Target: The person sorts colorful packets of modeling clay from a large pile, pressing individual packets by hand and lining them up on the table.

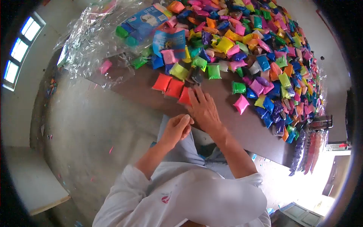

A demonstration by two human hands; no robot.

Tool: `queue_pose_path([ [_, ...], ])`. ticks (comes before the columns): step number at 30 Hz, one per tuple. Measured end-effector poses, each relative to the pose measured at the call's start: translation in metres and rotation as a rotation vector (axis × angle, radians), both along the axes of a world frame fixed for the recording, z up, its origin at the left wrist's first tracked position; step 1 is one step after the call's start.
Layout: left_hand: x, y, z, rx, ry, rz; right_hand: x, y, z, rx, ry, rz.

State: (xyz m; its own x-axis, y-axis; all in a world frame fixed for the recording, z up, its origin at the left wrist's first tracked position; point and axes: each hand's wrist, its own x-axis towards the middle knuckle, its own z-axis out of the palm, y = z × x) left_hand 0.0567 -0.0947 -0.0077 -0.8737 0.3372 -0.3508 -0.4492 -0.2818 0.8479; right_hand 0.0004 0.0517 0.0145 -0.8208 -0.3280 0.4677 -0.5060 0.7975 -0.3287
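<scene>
Three red packets (174, 88) lie side by side near the front edge of the brown table (223, 102). My right hand (204, 111) reaches over the table, its fingers stretched out, with fingertips touching or just over the rightmost red packet (185, 97). Curled closed at the table's edge is my left hand (177, 128), close beside the right wrist; whatever its fingers hold, if anything, is hidden. Beyond the red packets lie a black packet (196, 75), a yellow-green packet (179, 71) and a green packet (214, 72).
A large heap of colourful packets (242, 41) covers the table's back and right. Clear plastic wrapping (94, 41) lies at the left, beside a blue printed bag (145, 20). Packed strips (310, 147) hang at the right edge near a dark cylindrical object (321, 122).
</scene>
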Motion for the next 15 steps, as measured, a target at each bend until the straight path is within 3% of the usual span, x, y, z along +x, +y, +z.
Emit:
queue_pose_path([
  [3, 0.001, -0.004, -0.002, 0.021, 0.005, 0.078, 0.014, 0.000, 0.006, 0.084, 0.003, 0.051],
  [15, -0.001, 0.001, 0.006, -0.005, 0.053, 0.217, -0.001, -0.007, -0.009, -0.074, 0.045, 0.112],
])
